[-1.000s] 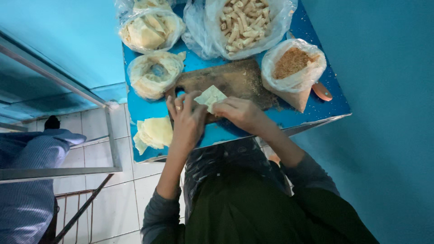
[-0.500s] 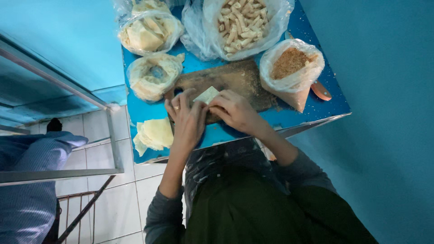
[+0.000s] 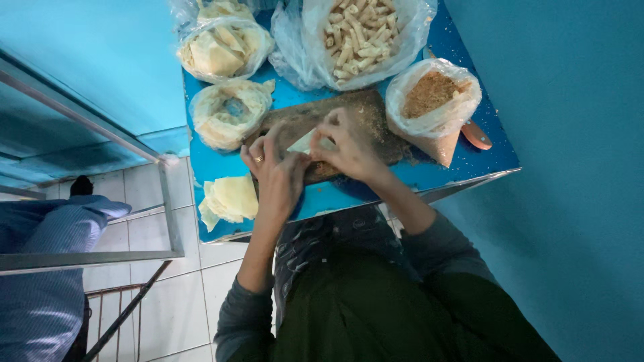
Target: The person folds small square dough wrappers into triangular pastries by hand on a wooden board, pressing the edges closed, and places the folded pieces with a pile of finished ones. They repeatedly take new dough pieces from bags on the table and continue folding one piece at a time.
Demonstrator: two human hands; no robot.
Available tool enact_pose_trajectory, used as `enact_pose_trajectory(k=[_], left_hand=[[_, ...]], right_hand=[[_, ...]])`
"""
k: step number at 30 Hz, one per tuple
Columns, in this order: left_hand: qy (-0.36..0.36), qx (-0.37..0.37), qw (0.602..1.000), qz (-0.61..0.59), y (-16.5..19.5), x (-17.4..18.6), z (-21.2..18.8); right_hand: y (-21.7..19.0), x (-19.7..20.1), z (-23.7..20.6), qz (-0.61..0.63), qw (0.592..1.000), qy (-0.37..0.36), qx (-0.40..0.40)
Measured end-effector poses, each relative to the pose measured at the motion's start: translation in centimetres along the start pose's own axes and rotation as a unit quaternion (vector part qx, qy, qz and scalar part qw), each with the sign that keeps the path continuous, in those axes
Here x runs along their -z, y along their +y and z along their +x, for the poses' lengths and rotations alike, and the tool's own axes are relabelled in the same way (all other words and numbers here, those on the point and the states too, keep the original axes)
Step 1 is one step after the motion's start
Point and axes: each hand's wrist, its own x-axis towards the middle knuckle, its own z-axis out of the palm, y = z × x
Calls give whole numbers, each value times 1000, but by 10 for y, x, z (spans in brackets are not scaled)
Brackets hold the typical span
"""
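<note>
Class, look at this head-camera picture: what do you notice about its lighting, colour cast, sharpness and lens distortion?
Head view: cool, even light with a strong blue cast from the walls and the blue table; the plastic bag of rolls shows faint glare; left hand and right hand on the pale wrapper look slightly soft; the metal rail slants from wide-angle distortion.

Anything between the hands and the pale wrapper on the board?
Nothing visible. Left hand and right hand both already touch the pale square dough wrapper on the crumb-dusted wooden board.
</note>
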Motion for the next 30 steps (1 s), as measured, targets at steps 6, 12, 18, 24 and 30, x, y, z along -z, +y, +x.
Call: enact_pose_trajectory(k=[6,12,18,24,30], left_hand=[[-34,13,999,-3,-9,-10,4],[-58,26,998,-23,-16,-9,6],[-42,-1,999,5,-13,-14,10],[-56,12,998,24,-19,-21,15],[12,26,999,-21,-11,-16,18]], right_hand=[[-10,3,-15,34,998,-53,-1],[-7,3,-9,17,999,-38,7],[-1,3,-2,-27,1000,2,-9],[-17,-9,-20,3,999,31,-28],[-17,-13,-16,-128,990,49,-29]])
